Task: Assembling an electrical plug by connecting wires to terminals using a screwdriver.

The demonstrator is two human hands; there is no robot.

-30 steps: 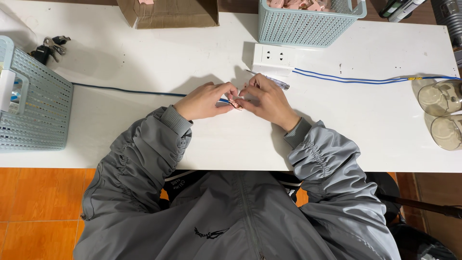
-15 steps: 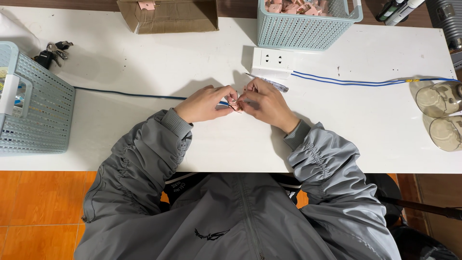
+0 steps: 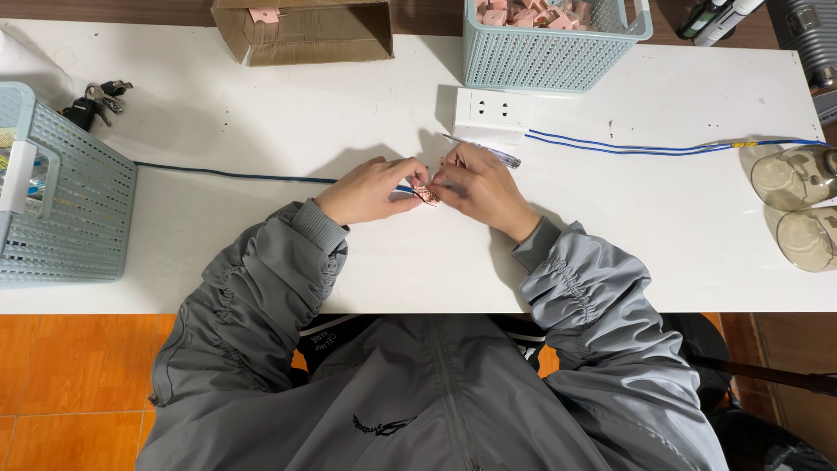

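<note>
My left hand point(image 3: 370, 189) and my right hand point(image 3: 478, 187) meet over the middle of the white table point(image 3: 261, 262). Between their fingertips both pinch a small pink part point(image 3: 426, 194). Most of that part is hidden by the fingers. A thin dark blue wire point(image 3: 227, 174) runs from the left across the table to my left hand. A pen point(image 3: 499, 155) lies just behind my right hand. Grey jacket sleeves cover both forearms.
A white power strip point(image 3: 491, 114) sits beyond the hands, with blue cables point(image 3: 628, 146) running right. A teal basket point(image 3: 545, 39) of pink parts and a cardboard box point(image 3: 305, 30) stand at the back. Another teal basket point(image 3: 65, 201) is at left, keys point(image 3: 91, 100) behind it, glass jars point(image 3: 798, 205) at right.
None of the objects has visibly moved. Both hands stay together on the small part, with only slight finger movement.
</note>
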